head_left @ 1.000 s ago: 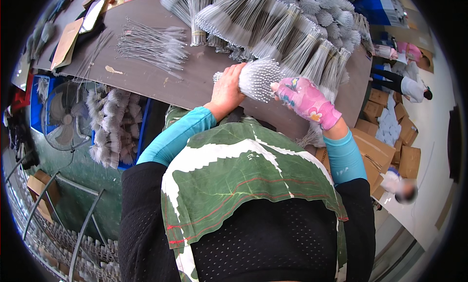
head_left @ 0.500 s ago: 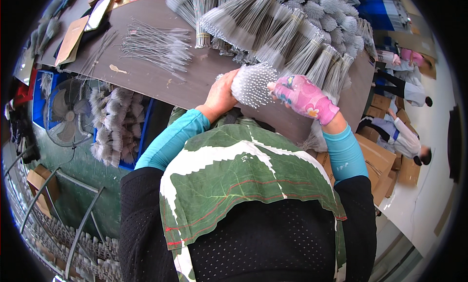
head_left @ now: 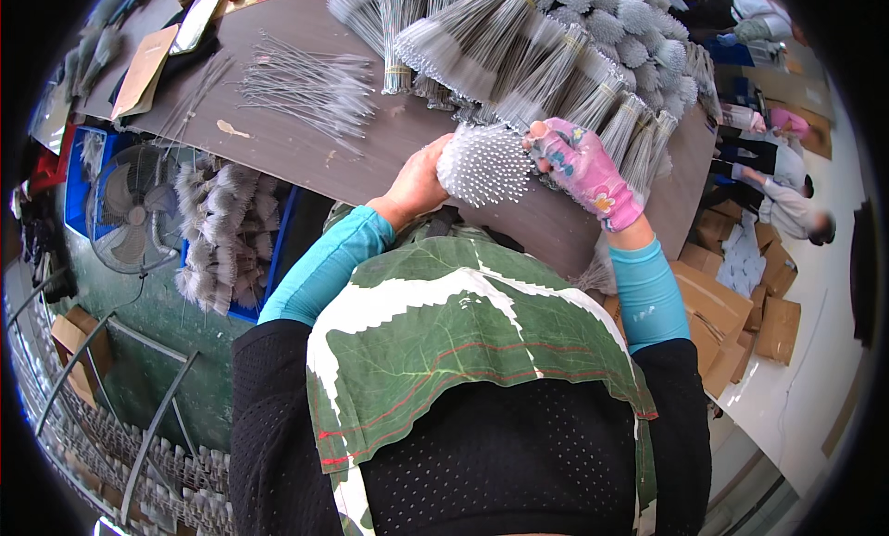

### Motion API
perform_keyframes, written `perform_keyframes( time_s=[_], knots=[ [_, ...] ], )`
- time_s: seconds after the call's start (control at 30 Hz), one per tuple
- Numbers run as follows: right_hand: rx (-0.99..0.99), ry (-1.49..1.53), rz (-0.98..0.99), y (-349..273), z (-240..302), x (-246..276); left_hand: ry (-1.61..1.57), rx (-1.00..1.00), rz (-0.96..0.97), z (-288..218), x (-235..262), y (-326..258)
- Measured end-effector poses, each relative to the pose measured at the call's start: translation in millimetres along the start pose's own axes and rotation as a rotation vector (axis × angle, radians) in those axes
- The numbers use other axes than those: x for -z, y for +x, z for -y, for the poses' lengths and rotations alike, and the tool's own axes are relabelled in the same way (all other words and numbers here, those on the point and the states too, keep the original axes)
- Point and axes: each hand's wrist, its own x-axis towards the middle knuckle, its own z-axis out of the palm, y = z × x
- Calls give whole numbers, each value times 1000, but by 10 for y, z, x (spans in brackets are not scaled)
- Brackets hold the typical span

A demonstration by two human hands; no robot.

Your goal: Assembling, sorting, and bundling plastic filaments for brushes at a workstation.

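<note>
My bare left hand (head_left: 420, 179) is closed around a thick bundle of thin wire brushes (head_left: 483, 164), held just above the table's near edge. The bundle's round end, covered in small pale tips, faces up toward me. At its right side is my right hand (head_left: 585, 173), in a pink flowered fingerless glove. Its thumb and fingertips are pinched together close to the bundle's edge; whatever they hold is too small to make out. Loose thin brushes with twisted wire stems (head_left: 310, 87) lie spread on the table to the far left.
Tied brush bundles (head_left: 546, 59) are heaped along the far side of the brown table (head_left: 278, 156). A notebook (head_left: 146, 68) and a phone (head_left: 198, 20) lie at far left. Below stand a fan (head_left: 132, 207) and a blue bin (head_left: 282, 240) of brushes. Cartons (head_left: 708, 300) and other people are at right.
My right hand has drawn slightly away to the right from the bundle, its fingers more curled. My left hand still holds the bundle in nearly the same place.
</note>
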Motion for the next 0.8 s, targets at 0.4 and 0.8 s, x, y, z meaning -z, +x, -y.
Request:
perform_keyframes(
  time_s=[0.4, 0.8],
  knots=[
    [243, 289, -233, 149, 19, -288, 30, -102, 115, 90, 104, 79],
    [159, 186, -30, 10, -184, -550, 247, -79, 359, -279, 227, -104]
  ],
)
